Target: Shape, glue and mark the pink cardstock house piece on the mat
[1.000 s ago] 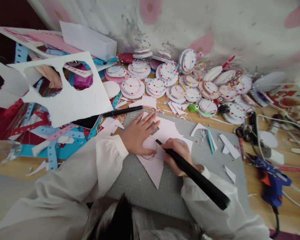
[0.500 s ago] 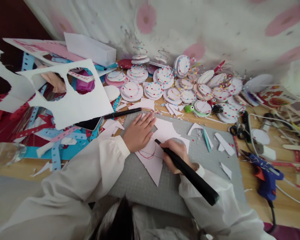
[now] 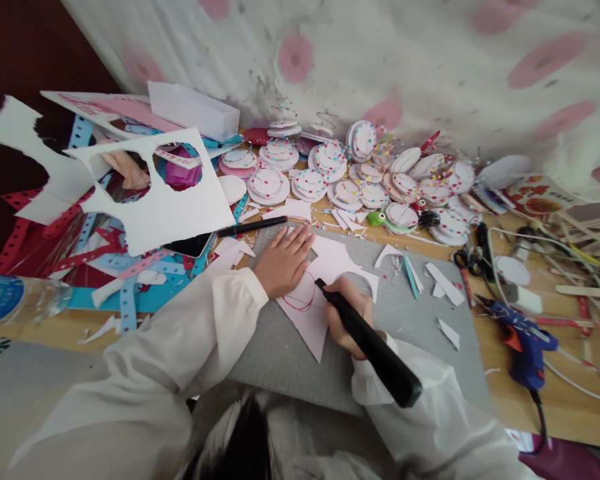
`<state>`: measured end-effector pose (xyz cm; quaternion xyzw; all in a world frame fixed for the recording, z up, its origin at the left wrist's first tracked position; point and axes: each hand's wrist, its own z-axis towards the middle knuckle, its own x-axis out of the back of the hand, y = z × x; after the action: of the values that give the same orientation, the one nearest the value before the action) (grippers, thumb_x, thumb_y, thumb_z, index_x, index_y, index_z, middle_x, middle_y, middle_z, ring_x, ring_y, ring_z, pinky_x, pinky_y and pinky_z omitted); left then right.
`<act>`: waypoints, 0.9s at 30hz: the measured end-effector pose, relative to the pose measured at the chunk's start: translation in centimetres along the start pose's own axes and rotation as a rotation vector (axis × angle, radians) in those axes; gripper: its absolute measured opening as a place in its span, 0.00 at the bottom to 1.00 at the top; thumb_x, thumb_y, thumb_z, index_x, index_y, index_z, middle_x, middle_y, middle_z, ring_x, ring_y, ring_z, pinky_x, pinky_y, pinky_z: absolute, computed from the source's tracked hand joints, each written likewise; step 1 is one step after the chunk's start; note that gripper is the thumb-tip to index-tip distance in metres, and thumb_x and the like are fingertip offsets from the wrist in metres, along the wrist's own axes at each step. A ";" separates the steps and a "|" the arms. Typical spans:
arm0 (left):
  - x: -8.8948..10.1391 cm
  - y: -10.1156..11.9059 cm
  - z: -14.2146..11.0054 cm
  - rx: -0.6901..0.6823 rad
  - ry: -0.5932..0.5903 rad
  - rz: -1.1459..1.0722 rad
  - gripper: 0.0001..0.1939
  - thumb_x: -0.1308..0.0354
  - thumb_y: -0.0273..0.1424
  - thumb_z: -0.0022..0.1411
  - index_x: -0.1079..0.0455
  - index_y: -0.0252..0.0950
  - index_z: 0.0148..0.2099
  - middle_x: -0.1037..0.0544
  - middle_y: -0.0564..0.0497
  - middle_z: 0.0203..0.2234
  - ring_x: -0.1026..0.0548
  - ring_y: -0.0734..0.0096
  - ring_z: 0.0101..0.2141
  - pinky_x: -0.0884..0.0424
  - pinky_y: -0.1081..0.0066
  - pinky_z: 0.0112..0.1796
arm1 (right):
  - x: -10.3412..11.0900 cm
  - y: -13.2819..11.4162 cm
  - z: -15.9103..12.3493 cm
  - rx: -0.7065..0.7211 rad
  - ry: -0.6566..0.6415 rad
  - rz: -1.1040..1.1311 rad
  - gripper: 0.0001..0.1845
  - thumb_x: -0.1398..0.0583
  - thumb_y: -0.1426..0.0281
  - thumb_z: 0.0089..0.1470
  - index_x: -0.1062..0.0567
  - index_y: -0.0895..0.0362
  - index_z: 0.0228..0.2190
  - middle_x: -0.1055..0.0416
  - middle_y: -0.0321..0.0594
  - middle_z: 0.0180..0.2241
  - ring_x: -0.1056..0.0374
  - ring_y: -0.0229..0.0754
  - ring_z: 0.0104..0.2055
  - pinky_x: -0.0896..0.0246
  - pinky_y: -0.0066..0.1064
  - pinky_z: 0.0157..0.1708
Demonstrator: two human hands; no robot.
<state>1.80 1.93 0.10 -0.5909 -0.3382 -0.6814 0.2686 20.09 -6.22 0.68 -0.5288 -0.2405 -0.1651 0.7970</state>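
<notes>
My left hand (image 3: pixel 284 260) lies flat, fingers stretched out, on a pale pink sheet of paper (image 3: pixel 310 320) that rests on a grey cutting mat (image 3: pixel 405 333). My right hand (image 3: pixel 347 317) is wrapped round a thick black marker (image 3: pixel 375 350) whose tip touches the sheet beside a red curved line (image 3: pixel 300 303). Both arms wear white sleeves.
Stacks of decorated paper discs (image 3: pixel 330 167) fill the back of the table. A white card with round holes (image 3: pixel 165 200), coloured punched strips (image 3: pixel 125 300) and a phone (image 3: pixel 187 245) lie left. A second black pen (image 3: pixel 253 227), scissors (image 3: pixel 467 257), a blue glue gun (image 3: pixel 523 340) and a water bottle (image 3: pixel 15 300) are nearby.
The view has shifted slightly, and the marker has tilted a little more upright. Both hands stay on the pink sheet.
</notes>
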 end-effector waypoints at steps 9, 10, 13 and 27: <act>-0.1 0.0 -0.1 0.005 0.019 0.010 0.28 0.60 0.34 0.70 0.50 0.27 0.68 0.51 0.40 0.68 0.52 0.59 0.67 0.58 0.55 0.65 | -1.2 -1.6 -1.0 -0.034 0.065 -0.053 0.08 0.45 0.74 0.45 0.37 0.54 0.31 0.44 0.27 0.19 0.44 0.34 0.19 0.47 0.26 0.22; -0.1 0.1 -0.1 0.005 0.019 0.011 0.28 0.60 0.34 0.70 0.50 0.27 0.68 0.51 0.40 0.68 0.52 0.59 0.67 0.58 0.55 0.65 | -1.4 -1.8 -1.0 -0.049 0.085 -0.061 0.08 0.45 0.74 0.45 0.37 0.53 0.31 0.44 0.27 0.19 0.44 0.34 0.19 0.47 0.26 0.22; -0.1 0.1 0.0 0.006 0.019 0.014 0.28 0.60 0.34 0.70 0.50 0.27 0.68 0.51 0.40 0.68 0.52 0.59 0.67 0.58 0.55 0.65 | -1.7 -2.6 -1.1 -0.102 0.128 -0.081 0.06 0.45 0.73 0.45 0.37 0.53 0.30 0.45 0.26 0.17 0.45 0.34 0.18 0.48 0.25 0.21; -0.5 -0.1 -0.1 0.002 0.046 0.003 0.29 0.60 0.34 0.69 0.50 0.27 0.68 0.51 0.41 0.68 0.52 0.60 0.67 0.58 0.55 0.65 | -2.8 -3.8 -2.0 -0.170 0.234 -0.101 0.05 0.46 0.73 0.46 0.36 0.54 0.30 0.46 0.25 0.18 0.48 0.33 0.16 0.49 0.24 0.18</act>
<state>1.77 1.87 -0.41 -0.5753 -0.3320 -0.6940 0.2779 16.24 -9.50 1.40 -0.5588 -0.1575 -0.2852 0.7626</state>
